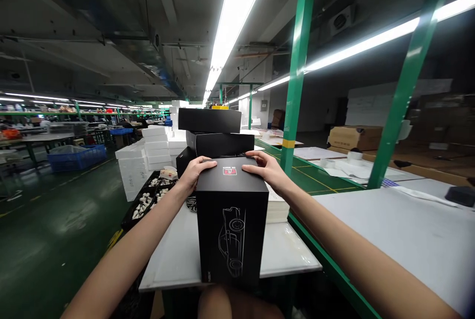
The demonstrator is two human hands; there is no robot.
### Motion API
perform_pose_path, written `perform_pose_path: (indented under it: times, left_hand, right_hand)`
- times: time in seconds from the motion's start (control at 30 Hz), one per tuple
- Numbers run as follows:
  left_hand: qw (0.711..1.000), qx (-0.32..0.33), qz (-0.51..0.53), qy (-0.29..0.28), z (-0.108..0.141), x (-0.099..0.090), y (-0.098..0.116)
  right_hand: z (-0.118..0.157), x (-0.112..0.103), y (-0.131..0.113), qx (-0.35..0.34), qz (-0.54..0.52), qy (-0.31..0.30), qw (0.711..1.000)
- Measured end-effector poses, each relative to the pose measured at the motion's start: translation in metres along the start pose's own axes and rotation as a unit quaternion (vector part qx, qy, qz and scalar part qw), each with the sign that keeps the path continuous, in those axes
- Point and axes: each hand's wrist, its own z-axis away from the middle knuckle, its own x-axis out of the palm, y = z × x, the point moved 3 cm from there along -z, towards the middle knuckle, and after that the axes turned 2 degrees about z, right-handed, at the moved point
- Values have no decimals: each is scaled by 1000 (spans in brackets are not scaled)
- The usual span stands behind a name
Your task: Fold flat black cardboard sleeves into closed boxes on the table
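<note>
A black box [232, 230] with a white line drawing of a car on its near face stands on end in front of me, at the front edge of a white table [170, 259]. Its top carries a small red and white logo. My left hand [195, 171] grips the top's left side, thumb on the upper face and fingers mostly hidden behind the edge. At the far right corner my right hand [266, 166] holds the box, thumb on top and fingers over the back edge. Just behind it are stacked black boxes [210, 120].
White boxes [156, 148] are piled at the back left. Beside the table's left edge sits a black tray [148, 200] of small white parts. A paper stack [278, 210] lies right of the box. Green posts [297, 71] and another white table [401, 235] stand on the right.
</note>
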Motion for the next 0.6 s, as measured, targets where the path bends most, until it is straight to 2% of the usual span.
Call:
perform_pose_path:
  times: [0.17, 0.3, 0.47, 0.6]
  left_hand:
    - [999, 38, 25, 19, 7, 8, 3]
    - [999, 41, 8, 21, 5, 6, 4]
    - [999, 38, -27, 26, -9, -3, 2]
    - [999, 11, -41, 24, -17, -7, -2]
  right_hand:
    - [6, -1, 5, -22, -12, 44, 999]
    - [7, -1, 9, -36, -7, 59, 998]
    - [-4, 0, 10, -55, 19, 58, 997]
    - [-10, 0, 12, -55, 28, 40, 997]
